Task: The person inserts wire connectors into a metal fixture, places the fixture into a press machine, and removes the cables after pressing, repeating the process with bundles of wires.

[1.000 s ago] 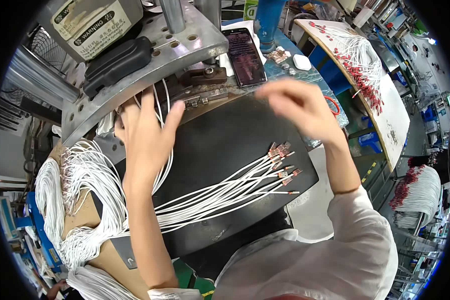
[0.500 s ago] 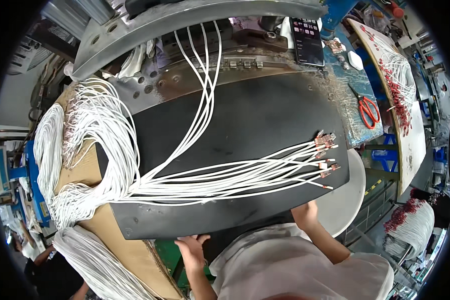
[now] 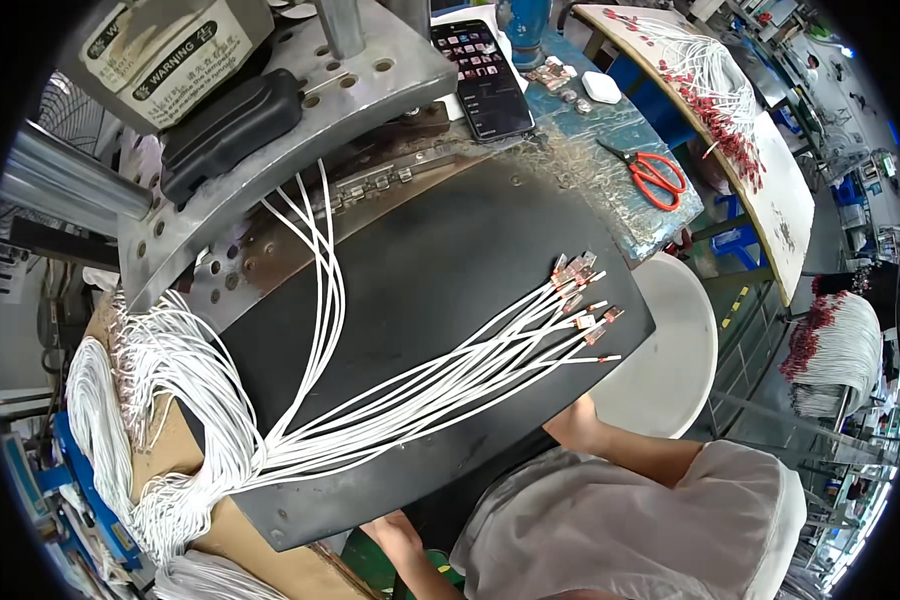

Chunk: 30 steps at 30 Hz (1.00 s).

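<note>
At far left, a hanging bundle of white cables (image 3: 98, 410) drapes beside a larger curved heap of white cables (image 3: 200, 410), with tan cardboard (image 3: 245, 540) under the heap; above them a thick grey metal plate (image 3: 405, 75), drilled with holes, juts in from the upper left; a few loose white strands (image 3: 327, 270) rise from the heap and disappear beneath that plate; my left hand (image 3: 395, 537) is low, at the near edge of a black board (image 3: 450, 250), its fingers hidden, so I cannot tell whether it grips; across the board, more strands fan out from the heap to the right, ending in coppery connectors (image 3: 575, 272) near the board's right end; a dark phone (image 3: 485, 85) lies beyond the far edge; my right hand (image 3: 573, 425) is at the near edge too, fingers tucked out of sight, grip unclear; farther right, on the worn blue bench (image 3: 620, 225), are a small white case (image 3: 600, 87) and red-handled scissors (image 3: 656, 182); a pale rounded seat (image 3: 675, 350) shows below; at far right, red-tipped white cables (image 3: 720, 110) lie on a white tabletop (image 3: 785, 225).
</note>
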Available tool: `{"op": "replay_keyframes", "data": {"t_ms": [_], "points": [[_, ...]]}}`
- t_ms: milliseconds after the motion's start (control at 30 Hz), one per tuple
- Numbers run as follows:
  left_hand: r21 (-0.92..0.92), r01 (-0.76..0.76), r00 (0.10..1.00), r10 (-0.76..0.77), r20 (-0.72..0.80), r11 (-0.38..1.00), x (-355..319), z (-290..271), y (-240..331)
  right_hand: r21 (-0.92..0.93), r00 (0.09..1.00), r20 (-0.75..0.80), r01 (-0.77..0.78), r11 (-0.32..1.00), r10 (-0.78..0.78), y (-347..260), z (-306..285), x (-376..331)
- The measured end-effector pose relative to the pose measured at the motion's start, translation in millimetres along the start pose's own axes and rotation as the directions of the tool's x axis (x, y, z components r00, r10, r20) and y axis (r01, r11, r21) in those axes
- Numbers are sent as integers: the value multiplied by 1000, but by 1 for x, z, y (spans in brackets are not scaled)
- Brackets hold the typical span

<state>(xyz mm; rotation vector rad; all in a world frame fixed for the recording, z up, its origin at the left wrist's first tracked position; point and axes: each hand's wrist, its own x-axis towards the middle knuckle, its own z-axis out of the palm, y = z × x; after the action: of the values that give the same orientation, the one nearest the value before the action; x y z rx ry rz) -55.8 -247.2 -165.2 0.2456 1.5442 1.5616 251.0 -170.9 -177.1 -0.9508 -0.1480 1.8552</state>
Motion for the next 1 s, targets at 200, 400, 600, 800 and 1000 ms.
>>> {"op": "replay_keyframes", "data": {"t_ms": [200, 400, 600, 800, 1000], "points": [[78, 145, 989, -143, -38, 986, -9, 6, 21, -78, 980, 184, -65, 995, 78, -7, 5, 2], [690, -61, 483, -584, 653, 721, -25, 55, 168, -599, 586, 700, 173, 782, 407, -48, 86, -52], [548, -811, 585, 270, 765, 206, 24, 206, 193, -256, 234, 963, 948, -190, -130, -193, 178, 24], [166, -970, 130, 201, 971, -175, 79, 211, 184, -564, 124, 810, 433, -703, -574, -288, 154, 157], [324, -934, 290, 208, 934, -153, 43, 203, 203, -497, 158, 865, 387, -777, -475, -284, 138, 169]]}}
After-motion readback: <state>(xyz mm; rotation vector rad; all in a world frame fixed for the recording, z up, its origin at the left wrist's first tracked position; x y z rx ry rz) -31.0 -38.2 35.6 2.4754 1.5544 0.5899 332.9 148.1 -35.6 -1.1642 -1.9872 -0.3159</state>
